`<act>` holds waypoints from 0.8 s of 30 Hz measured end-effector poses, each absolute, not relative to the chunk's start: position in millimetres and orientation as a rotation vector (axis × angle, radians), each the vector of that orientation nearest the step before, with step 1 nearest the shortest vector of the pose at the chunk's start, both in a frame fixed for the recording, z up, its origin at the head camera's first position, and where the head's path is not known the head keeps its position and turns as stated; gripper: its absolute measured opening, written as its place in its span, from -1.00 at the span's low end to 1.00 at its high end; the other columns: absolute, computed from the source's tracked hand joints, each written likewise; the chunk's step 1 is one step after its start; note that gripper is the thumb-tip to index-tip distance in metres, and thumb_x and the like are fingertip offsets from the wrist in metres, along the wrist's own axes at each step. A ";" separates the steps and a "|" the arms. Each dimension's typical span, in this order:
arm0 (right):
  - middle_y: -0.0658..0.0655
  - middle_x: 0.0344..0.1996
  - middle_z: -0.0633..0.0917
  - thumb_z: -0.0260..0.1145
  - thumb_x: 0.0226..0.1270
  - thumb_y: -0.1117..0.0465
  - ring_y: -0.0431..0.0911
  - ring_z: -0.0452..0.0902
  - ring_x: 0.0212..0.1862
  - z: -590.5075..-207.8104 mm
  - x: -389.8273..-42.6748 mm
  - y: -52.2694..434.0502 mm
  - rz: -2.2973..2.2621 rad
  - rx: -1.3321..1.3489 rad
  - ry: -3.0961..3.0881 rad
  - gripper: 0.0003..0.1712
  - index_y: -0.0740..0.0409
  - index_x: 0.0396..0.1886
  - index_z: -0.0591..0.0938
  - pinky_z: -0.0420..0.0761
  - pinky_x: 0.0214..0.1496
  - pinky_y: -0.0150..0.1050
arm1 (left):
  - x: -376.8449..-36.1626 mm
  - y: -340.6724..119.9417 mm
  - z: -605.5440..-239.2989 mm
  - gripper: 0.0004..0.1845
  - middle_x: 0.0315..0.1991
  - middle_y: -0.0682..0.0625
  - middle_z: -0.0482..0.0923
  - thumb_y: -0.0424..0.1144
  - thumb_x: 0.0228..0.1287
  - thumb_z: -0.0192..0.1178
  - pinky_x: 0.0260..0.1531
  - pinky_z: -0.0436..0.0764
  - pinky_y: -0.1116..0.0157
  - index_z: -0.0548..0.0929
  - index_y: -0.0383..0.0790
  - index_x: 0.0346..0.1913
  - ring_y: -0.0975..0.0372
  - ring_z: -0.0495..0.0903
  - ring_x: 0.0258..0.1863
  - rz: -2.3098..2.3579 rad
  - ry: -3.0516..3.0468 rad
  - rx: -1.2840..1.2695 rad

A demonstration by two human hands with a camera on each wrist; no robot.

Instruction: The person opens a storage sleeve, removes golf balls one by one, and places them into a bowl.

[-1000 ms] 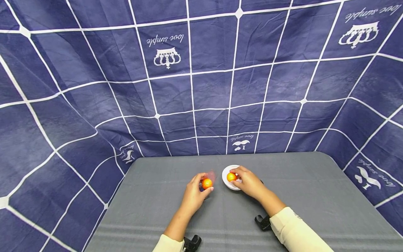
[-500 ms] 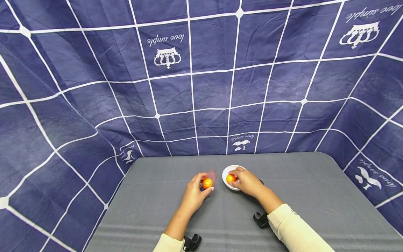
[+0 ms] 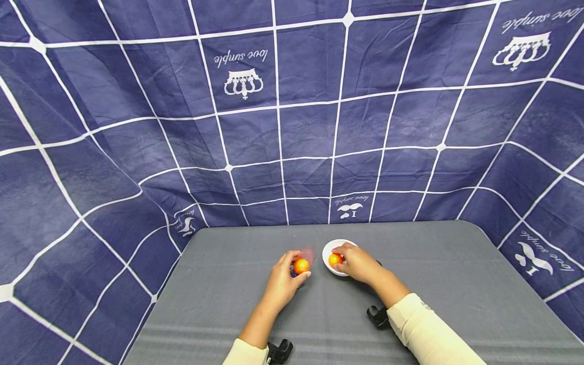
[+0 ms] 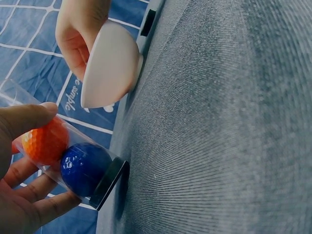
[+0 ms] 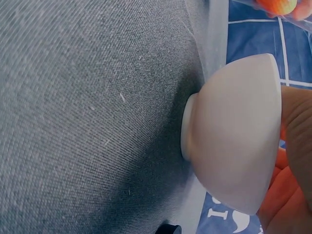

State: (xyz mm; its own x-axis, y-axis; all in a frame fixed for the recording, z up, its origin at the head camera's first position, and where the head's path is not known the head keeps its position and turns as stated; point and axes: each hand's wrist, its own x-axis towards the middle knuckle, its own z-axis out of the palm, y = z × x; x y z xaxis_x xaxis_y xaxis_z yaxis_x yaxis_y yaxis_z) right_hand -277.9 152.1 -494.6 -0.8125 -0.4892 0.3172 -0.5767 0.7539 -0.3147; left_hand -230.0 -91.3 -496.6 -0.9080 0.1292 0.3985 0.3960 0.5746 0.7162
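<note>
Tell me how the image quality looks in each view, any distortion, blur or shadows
Head view: strong fisheye bends the backdrop cloth grid; light is even, and the clear tube is faint. Left wrist view: the left hand at the frame edge is soft, while the tube's blue ball is sharp. Right wrist view: the white bowl casts a dark shadow on the table; right-hand fingers blur.

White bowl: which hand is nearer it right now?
Right. The right hand rests on the white bowl, fingers on the orange ball inside; the left hand holds a clear tube beside it.
</note>
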 end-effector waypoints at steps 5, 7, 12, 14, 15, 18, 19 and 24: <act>0.18 -0.21 0.70 0.50 0.07 0.28 -0.02 0.62 -0.21 -493.2 -277.6 151.5 0.600 0.829 -2.760 -0.56 0.31 0.00 0.69 0.63 -0.05 -0.08 | -229.7 -91.4 -497.9 -0.47 -0.03 -0.11 0.67 -0.31 0.04 0.55 -0.07 0.69 0.14 0.59 -0.18 0.09 0.10 0.68 -0.06 -1.245 -2.493 -0.434; 0.20 -0.17 0.70 0.50 0.08 0.28 0.01 0.64 -0.17 -492.6 -276.9 151.3 0.611 0.813 -2.776 -0.54 0.31 0.02 0.68 0.63 0.00 -0.05 | -229.5 -91.5 -498.9 -0.47 -0.03 -0.10 0.68 -0.31 0.03 0.55 -0.07 0.69 0.15 0.59 -0.18 0.09 0.10 0.68 -0.06 -1.242 -2.485 -0.435; 0.26 -0.02 0.69 0.47 0.13 0.28 0.14 0.66 0.03 -492.0 -274.1 151.5 0.668 0.775 -2.765 -0.51 0.32 0.09 0.66 0.60 0.16 0.05 | -229.5 -91.3 -500.4 -0.47 -0.03 -0.09 0.68 -0.32 0.01 0.56 -0.07 0.70 0.16 0.59 -0.18 0.08 0.11 0.69 -0.06 -1.248 -2.468 -0.433; 0.26 0.00 0.69 0.44 0.17 0.26 0.16 0.66 0.06 -491.6 -272.9 152.2 0.695 0.761 -2.740 -0.53 0.30 0.10 0.66 0.59 0.18 0.08 | -229.3 -91.1 -500.3 -0.47 -0.03 -0.09 0.67 -0.32 0.01 0.56 -0.07 0.70 0.16 0.59 -0.19 0.08 0.11 0.69 -0.05 -1.255 -2.468 -0.427; 0.25 -0.01 0.69 0.43 0.19 0.26 0.15 0.66 0.05 -491.6 -272.5 152.7 0.704 0.754 -2.729 -0.54 0.29 0.11 0.66 0.60 0.17 0.08 | -229.4 -91.1 -500.4 -0.47 -0.03 -0.10 0.67 -0.33 0.01 0.56 -0.07 0.70 0.17 0.60 -0.19 0.08 0.10 0.69 -0.05 -1.261 -2.466 -0.425; 0.21 -0.02 0.69 0.41 0.24 0.23 0.12 0.68 0.01 -491.0 -271.4 154.7 0.762 0.726 -2.696 -0.55 0.25 0.13 0.66 0.62 0.13 0.08 | -229.0 -90.8 -500.4 -0.47 -0.02 -0.10 0.68 -0.34 0.01 0.55 -0.09 0.70 0.18 0.60 -0.21 0.09 0.09 0.69 -0.04 -1.265 -2.463 -0.416; 0.20 -0.02 0.69 0.41 0.26 0.23 0.11 0.68 0.01 -490.7 -270.8 155.5 0.784 0.713 -2.685 -0.56 0.24 0.13 0.66 0.62 0.12 0.08 | -228.8 -90.6 -500.5 -0.46 -0.02 -0.10 0.68 -0.34 0.01 0.55 -0.09 0.70 0.18 0.60 -0.21 0.09 0.09 0.69 -0.05 -1.264 -2.462 -0.415; 0.20 -0.01 0.70 0.39 0.28 0.25 0.09 0.66 0.00 -488.2 -267.7 160.5 0.928 0.680 -2.581 -0.57 0.27 0.14 0.66 0.62 0.10 0.08 | -226.6 -88.1 -501.2 -0.44 -0.01 -0.09 0.69 -0.30 0.01 0.56 -0.05 0.67 0.15 0.62 -0.18 0.13 0.11 0.70 -0.08 -1.223 -2.460 -0.413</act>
